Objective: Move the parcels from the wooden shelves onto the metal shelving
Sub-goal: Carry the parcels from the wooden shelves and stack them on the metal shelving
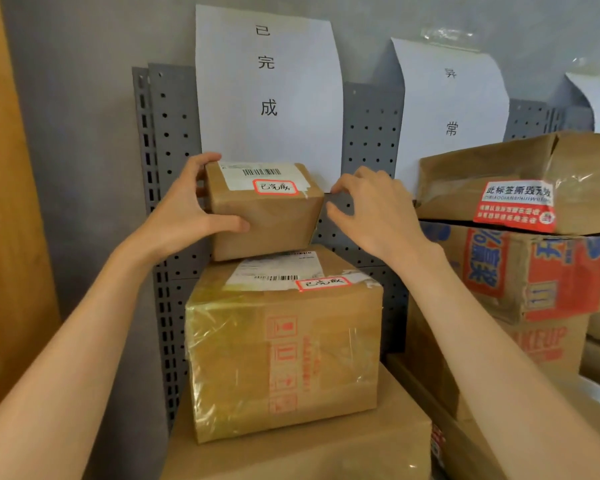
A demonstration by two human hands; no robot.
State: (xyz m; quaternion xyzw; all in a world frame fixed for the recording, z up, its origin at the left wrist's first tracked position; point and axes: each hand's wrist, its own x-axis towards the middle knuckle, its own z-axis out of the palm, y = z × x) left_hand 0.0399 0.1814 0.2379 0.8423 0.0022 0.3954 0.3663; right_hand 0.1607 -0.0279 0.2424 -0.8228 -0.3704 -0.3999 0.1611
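Small parcel [264, 209]: on top of the taped parcel [284, 344], against the grey metal shelving [371, 133]
Left hand [187, 209]: fingers curled round its left end; thumb on the front
Right hand [371, 209]: fingers loosely bent beside its right edge; contact unclear

A grey perforated metal shelving back panel [174, 168] stands far; a wide brown cardboard box [291, 455] lies lowest, near.

small parcel [267, 216]: brown | pegboard [371, 140]: grey, dotted | sign [267, 91]: white
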